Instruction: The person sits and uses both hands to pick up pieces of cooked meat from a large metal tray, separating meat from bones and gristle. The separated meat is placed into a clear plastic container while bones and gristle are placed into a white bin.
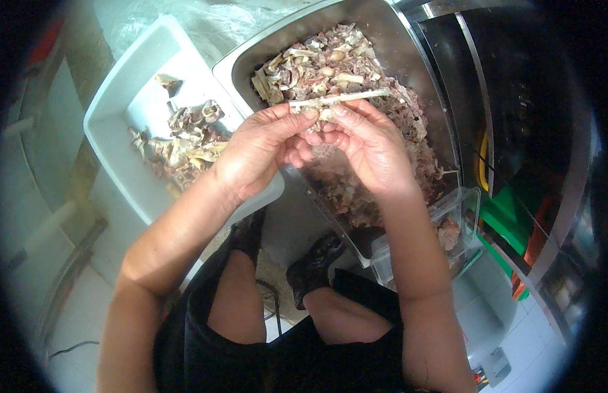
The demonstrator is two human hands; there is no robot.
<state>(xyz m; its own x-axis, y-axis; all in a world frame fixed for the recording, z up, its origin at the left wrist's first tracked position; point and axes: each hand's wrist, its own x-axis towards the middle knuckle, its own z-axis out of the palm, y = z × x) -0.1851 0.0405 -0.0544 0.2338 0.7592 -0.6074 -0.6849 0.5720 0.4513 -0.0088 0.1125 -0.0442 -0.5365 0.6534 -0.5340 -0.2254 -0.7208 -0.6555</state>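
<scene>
Between my left hand (264,142) and my right hand (370,142) is a long pale bone (355,96) with small scraps clinging to its middle. My thumbs and fingertips pinch it from both sides, so both hands grip the same piece. Beneath them lies a deep stainless steel tub (407,54) heaped with meat scraps and bone pieces (328,66). A white plastic bin (117,113) stands to the left, with a smaller pile of bones (178,147) on its floor. My left forearm passes over the bin's near side and hides part of it.
A clear plastic container (468,206) with a pinkish piece of meat (448,234) inside sits by my right forearm. Clear plastic sheeting (220,22) lies behind the bin. To the right are a metal frame (473,73) and a green plastic object (505,221). A dark cable (73,348) runs along the floor.
</scene>
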